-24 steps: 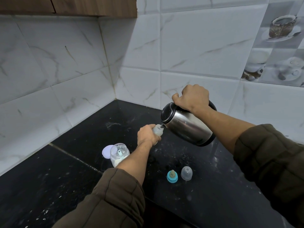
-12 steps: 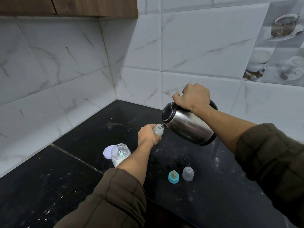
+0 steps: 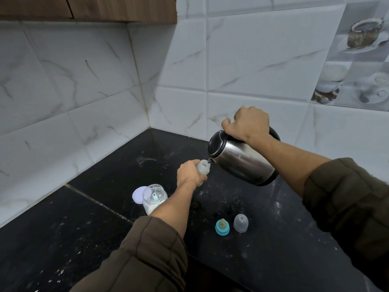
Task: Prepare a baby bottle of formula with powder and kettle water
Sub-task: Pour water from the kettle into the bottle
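Observation:
My left hand (image 3: 189, 173) grips a small clear baby bottle (image 3: 203, 167) standing on the black counter (image 3: 84, 218); only its open neck shows past my fingers. My right hand (image 3: 248, 125) holds the black handle of a steel kettle (image 3: 242, 163), which is tilted left with its spout touching the bottle's mouth. A clear jar of white powder (image 3: 154, 197) with a teal scoop inside stands open just left of my left forearm. Its pale round lid (image 3: 137, 194) lies flat behind it.
A teal bottle collar with its teat (image 3: 222, 226) and a clear dome cap (image 3: 241, 222) stand on the counter between my arms. White tiled walls meet in a corner behind. A wooden cabinet (image 3: 105, 9) hangs above on the left.
Almost nothing has moved. The kettle stays tilted at the bottle's mouth and both hands keep their grips; the view has shifted slightly.

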The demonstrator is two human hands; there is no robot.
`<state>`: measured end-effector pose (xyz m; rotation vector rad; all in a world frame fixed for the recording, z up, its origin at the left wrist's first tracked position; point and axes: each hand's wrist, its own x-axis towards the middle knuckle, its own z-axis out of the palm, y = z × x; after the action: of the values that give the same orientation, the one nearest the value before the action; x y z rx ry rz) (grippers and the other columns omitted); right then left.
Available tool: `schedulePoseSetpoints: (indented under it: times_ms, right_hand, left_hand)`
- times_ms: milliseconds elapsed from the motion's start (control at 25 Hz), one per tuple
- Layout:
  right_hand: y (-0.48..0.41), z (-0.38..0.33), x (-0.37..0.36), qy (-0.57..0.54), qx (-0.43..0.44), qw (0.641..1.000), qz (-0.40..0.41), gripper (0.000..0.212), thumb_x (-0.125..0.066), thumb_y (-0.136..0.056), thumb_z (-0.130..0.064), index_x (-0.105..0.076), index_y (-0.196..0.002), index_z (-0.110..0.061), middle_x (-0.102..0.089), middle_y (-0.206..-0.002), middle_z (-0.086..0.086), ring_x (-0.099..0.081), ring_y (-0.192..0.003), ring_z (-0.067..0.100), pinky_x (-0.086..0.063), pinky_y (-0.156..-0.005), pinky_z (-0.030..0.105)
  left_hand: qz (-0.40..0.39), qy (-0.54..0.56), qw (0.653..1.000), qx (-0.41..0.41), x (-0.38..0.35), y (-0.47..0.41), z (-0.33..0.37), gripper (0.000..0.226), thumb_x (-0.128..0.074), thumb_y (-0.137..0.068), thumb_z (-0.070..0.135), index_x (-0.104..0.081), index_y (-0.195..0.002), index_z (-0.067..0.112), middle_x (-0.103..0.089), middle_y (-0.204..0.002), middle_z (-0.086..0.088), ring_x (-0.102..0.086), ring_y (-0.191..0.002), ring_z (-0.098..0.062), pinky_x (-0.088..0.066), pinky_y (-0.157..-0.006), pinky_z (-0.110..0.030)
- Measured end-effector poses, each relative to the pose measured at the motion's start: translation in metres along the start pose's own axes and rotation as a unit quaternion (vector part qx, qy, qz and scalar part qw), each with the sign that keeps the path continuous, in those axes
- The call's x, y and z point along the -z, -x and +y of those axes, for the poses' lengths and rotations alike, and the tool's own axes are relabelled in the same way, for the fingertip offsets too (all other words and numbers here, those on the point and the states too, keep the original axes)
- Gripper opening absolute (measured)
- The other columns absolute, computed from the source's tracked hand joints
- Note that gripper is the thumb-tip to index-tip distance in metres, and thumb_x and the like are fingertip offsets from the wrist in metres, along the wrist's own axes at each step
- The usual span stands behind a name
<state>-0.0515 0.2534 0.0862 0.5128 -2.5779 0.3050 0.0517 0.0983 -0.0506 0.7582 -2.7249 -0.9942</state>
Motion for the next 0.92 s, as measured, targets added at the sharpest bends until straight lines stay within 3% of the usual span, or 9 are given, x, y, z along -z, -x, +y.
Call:
schedulePoseSetpoints:
  times_ms: [160,360,680,920]
  right_hand:
    - [0.0011,0.0013,0.0001,0.003,0.000,1.000,-0.003,0.044,-0.048,-0.085,-0.049,-0.055,-0.060,-0.013,-0.047,-0.059,0.004,-0.051,-0.061,0.031,-0.036,-0.061,0.031]
    - [0.0037,0.0021,-0.0001,0.001,0.001,1.000,-0.005,0.045,-0.048,-0.085,-0.049,-0.052,-0.058,-0.014,-0.048,-0.058,0.004,-0.052,-0.060,0.031,-0.038,-0.060,0.032]
    - [0.0053,0.0040,0.0000,0.003,-0.008,1.000,-0.003,0.045,-0.049,-0.085,-0.048,-0.054,-0.059,-0.012,-0.048,-0.056,0.004,-0.038,-0.049,0.021,-0.035,-0.059,0.030]
    - [0.0065,0.0024,0.0023,0.011,0.002,1.000,-0.005,0.045,-0.048,-0.086,-0.049,-0.049,-0.057,-0.015,-0.047,-0.057,0.003,-0.049,-0.057,0.028,-0.037,-0.060,0.031]
  left_hand:
    - [-0.003,-0.007,1.000,-0.001,0.0005,0.0002,0.0002,0.055,-0.091,-0.078,0.025,-0.070,-0.129,0.030,-0.073,-0.119,0.000,-0.066,-0.116,-0.022,-0.053,-0.103,-0.043]
    - [0.005,-0.010,1.000,-0.003,0.0028,0.0001,0.0000,0.048,-0.090,-0.077,0.023,-0.072,-0.122,0.029,-0.075,-0.113,0.000,-0.066,-0.110,-0.023,-0.054,-0.095,-0.039]
    - [-0.009,-0.011,1.000,-0.008,-0.0005,0.0038,0.0001,0.051,-0.090,-0.079,0.023,-0.071,-0.126,0.030,-0.073,-0.118,0.000,-0.065,-0.114,-0.022,-0.053,-0.101,-0.042]
    - [-0.005,-0.009,1.000,-0.007,-0.0007,0.0063,0.0035,0.048,-0.089,-0.077,0.024,-0.072,-0.122,0.032,-0.074,-0.113,0.002,-0.066,-0.110,-0.021,-0.054,-0.099,-0.042]
